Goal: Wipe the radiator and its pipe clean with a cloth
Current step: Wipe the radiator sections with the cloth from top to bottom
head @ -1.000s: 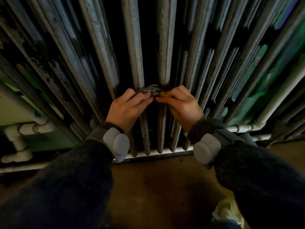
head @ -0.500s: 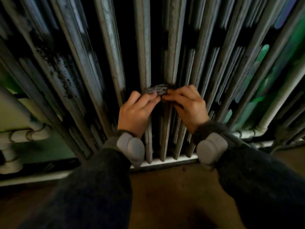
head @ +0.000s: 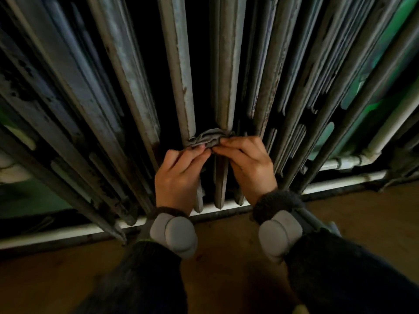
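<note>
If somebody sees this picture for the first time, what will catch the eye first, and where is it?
First, the two hands at the centre: the left hand and the right hand together pinch a bunched grey cloth against two middle fins of the radiator. The radiator's tall, worn grey metal fans across the whole upper picture. A white pipe runs at the lower right.

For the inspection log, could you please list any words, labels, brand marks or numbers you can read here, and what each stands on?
None: no text can be read anywhere in this view.
The grey metal radiator, the bunched grey cloth, the white pipe and the rounded grey device on each wrist show no lettering; the radiator's dark flecks are chipped paint, not characters.
</note>
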